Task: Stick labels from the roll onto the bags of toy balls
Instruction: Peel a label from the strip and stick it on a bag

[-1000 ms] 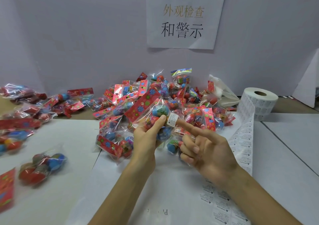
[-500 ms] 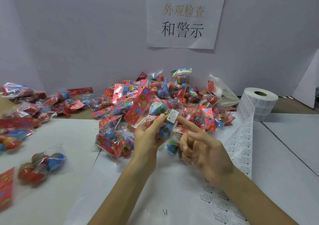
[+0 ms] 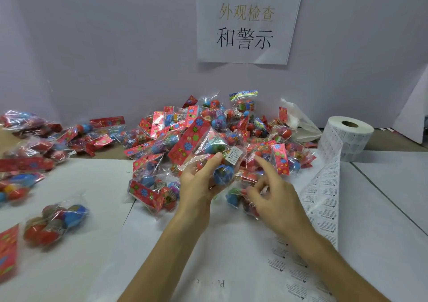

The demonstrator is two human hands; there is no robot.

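My left hand [image 3: 196, 183] grips a clear bag of toy balls [image 3: 208, 149] with a red flowered header, held up over the table's middle. A white warning label [image 3: 234, 154] is stuck on that bag, just right of my thumb. My right hand [image 3: 275, 193] hovers to the right of the bag, forefinger pointing up-left toward the label and a little apart from it, the other fingers loosely curled and holding nothing. The label roll [image 3: 347, 137] stands at the right, and its strip [image 3: 324, 193] trails down toward me.
A big heap of bagged balls [image 3: 222, 125] lies behind my hands against the wall. More bags [image 3: 55, 223] are spread along the left side. A white plastic bag [image 3: 298, 123] sits behind the heap. White paper sheets [image 3: 162, 255] cover the table, and a printed sign [image 3: 247, 21] hangs above.
My right forefinger has drawn back from the label it touched and the hand has dropped slightly to the right. The left hand still holds the bag, a touch higher.
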